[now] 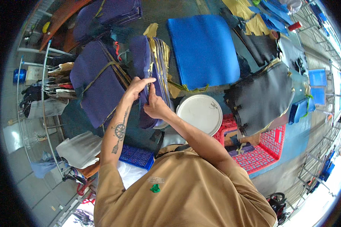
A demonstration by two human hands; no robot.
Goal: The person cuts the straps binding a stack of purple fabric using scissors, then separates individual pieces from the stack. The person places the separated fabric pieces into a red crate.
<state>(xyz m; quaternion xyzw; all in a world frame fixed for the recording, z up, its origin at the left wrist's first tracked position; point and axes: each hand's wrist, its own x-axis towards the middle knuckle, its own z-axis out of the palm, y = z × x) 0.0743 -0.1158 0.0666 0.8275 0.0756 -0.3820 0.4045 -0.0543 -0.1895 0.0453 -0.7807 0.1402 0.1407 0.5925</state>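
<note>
A thick stack of purple sheets point(139, 49) with tan and gold edges stands tilted in front of me, its layers fanned along the edge. My left hand point(137, 89) is closed on the near part of this stack, thumb and fingers reaching over its edge. Just right of it, my right hand point(157, 106) has its index finger laid up along the layered edges while its other fingers curl against the sheets. Both hands nearly touch. Exactly how many layers sit between the fingers is hidden.
A tied purple stack point(96, 79) lies left, blue sheets point(204, 51) and black sheets point(261, 94) to the right. Close to my right forearm are a round white lid point(199, 113) and a red plastic crate point(271, 145). A blue basket point(134, 156) sits by my left arm, near a metal rack point(44, 79).
</note>
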